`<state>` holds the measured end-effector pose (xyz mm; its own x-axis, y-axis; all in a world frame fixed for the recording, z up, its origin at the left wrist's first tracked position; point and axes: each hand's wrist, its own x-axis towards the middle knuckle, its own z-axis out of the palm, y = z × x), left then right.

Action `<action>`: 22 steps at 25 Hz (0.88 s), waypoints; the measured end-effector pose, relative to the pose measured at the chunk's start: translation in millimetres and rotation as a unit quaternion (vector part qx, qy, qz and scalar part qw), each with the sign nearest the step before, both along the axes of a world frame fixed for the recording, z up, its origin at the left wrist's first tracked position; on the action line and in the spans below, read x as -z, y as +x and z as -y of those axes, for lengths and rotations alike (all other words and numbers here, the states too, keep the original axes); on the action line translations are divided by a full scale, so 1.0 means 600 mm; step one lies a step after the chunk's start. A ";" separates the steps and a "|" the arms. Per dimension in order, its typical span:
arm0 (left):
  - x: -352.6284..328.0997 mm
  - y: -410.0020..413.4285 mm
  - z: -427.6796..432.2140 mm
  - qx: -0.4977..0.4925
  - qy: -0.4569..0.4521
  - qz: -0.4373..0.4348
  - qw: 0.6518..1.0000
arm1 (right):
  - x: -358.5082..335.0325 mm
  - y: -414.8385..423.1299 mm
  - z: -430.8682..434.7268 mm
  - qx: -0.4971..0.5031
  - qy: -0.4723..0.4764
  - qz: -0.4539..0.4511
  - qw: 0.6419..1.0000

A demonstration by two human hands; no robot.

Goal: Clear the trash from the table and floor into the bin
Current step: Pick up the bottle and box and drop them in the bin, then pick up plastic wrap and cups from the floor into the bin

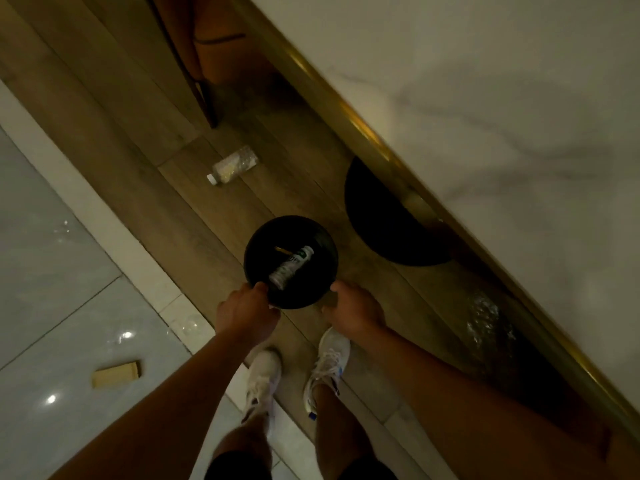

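Observation:
I look straight down at a round black bin (254, 244) held above the wooden floor. My left hand (244, 315) grips its near left rim. My right hand (355, 311) holds its near right side. Inside the bin lie a white and green bottle (292, 268) and a thin brown stick (284, 251). A clear plastic bottle with a white cap (233, 165) lies on the floor beyond the bin. On the pale tiles at the left lies a small tan box (116, 374). Something clear and crumpled (485, 320) shines on the floor near the table's edge.
A white marble table top with a gold edge (485, 98) fills the right side, its round black base (381, 220) just right of the bin. A brown chair (214, 46) stands at the top. My white shoes (263, 379) are below the bin.

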<state>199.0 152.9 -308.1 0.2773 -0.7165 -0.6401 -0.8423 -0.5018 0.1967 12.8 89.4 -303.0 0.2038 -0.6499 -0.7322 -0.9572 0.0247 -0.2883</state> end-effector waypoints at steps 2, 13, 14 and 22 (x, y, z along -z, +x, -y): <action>-0.023 -0.010 -0.015 0.042 0.002 -0.004 0.999 | -0.022 -0.025 -0.028 0.022 0.003 0.004 1.000; -0.082 -0.229 -0.124 0.223 0.023 -0.066 0.972 | -0.065 -0.322 -0.323 0.270 0.053 -0.048 0.960; -0.083 -0.266 -0.136 0.235 0.028 -0.069 0.969 | -0.062 -0.362 -0.346 0.300 0.055 -0.047 0.951; 0.001 -0.533 -0.211 0.265 -0.020 -0.053 0.963 | 0.082 -0.639 -0.425 0.350 0.020 -0.009 0.936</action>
<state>-120.7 279.3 -308.6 -0.1989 -0.7642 -0.6135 -0.9520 0.0020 0.3061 -370.5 344.3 -352.4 -0.2756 -0.5912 -0.7580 -0.7068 0.6591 -0.2571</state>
